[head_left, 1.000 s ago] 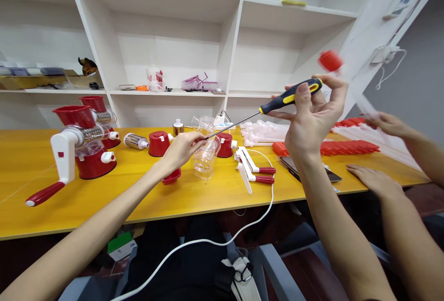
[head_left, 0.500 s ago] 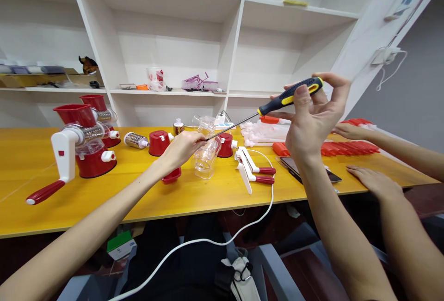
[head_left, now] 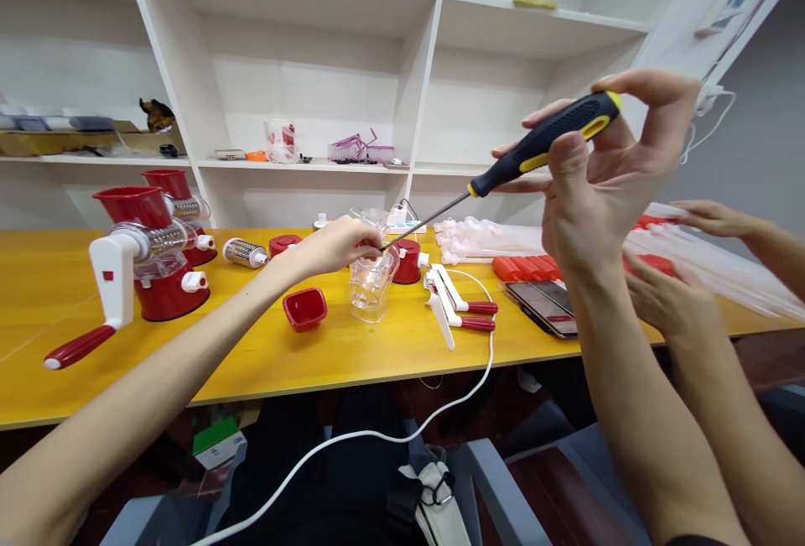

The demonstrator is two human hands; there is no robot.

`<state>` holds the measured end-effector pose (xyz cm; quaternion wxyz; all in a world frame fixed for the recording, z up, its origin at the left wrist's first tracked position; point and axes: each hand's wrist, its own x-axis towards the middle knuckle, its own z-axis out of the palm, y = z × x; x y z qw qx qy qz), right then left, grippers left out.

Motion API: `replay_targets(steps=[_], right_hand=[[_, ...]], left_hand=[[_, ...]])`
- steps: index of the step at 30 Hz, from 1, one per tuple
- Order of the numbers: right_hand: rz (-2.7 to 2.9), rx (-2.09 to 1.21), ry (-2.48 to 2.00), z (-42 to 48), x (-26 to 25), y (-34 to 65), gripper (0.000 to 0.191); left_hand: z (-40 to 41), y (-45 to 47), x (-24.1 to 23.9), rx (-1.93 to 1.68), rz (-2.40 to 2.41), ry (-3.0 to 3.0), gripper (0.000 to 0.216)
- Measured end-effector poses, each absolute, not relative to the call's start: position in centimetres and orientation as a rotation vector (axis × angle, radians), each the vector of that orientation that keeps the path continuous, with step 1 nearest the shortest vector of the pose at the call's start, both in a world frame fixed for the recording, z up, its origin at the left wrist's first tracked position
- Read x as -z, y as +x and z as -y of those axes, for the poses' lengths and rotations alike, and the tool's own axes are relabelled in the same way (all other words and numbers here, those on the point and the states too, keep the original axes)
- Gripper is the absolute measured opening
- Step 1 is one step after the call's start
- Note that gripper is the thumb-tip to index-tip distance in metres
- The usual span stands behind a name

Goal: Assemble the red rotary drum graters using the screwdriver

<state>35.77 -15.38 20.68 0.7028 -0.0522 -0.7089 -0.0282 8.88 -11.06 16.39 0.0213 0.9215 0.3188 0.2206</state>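
My right hand [head_left: 594, 185] grips the black-and-yellow handle of a long screwdriver [head_left: 541, 139], raised above the table. The thin shaft slants down to the left, and its tip meets the top of a clear plastic housing [head_left: 371, 282] standing on the yellow table [head_left: 377, 345]. My left hand [head_left: 336, 246] is closed over that housing's top, right at the screwdriver tip. A small red cup-shaped part [head_left: 305, 309] lies on the table just left of the housing.
Assembled red-and-white crank grinders [head_left: 142, 265] stand at the left. White handles with red tips [head_left: 456, 307], a phone [head_left: 547, 307], a white cable [head_left: 440, 408] and red and clear parts [head_left: 503, 244] lie to the right. Another person's hands [head_left: 667, 299] work at the right edge.
My right hand lifted the screwdriver handle higher and nearer the camera. The red cup-shaped part came out from under my left arm. The other person's hands shifted, one now behind my right forearm.
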Motion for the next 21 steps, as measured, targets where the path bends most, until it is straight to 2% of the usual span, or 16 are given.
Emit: replay_targets(steps=[4,11,17,19,21], right_hand=[[1.476,0.036,-0.108,15.4,-21.0,35.8,0.032],[1.304,-0.153,-0.278,13.3,-20.2,36.8,0.043],[1.318,-0.171,-0.336,12.5,-19.9,37.3,0.047],[1.33,-0.161,-0.323,12.5,-20.1,37.1,0.044],[1.344,-0.15,-0.291,12.5,-20.6,36.9,0.042]], left_hand=[[10.8,8.3,-16.3,-0.856,-0.909,2.705,0.016],[10.8,8.3,-14.7,-1.055,-0.939,2.696,0.011],[10.5,8.7,-14.3,-1.052,-0.952,2.662,0.011],[10.5,8.8,-14.5,-1.027,-0.94,2.65,0.013],[10.6,8.7,-14.4,-1.015,-0.928,2.64,0.025]])
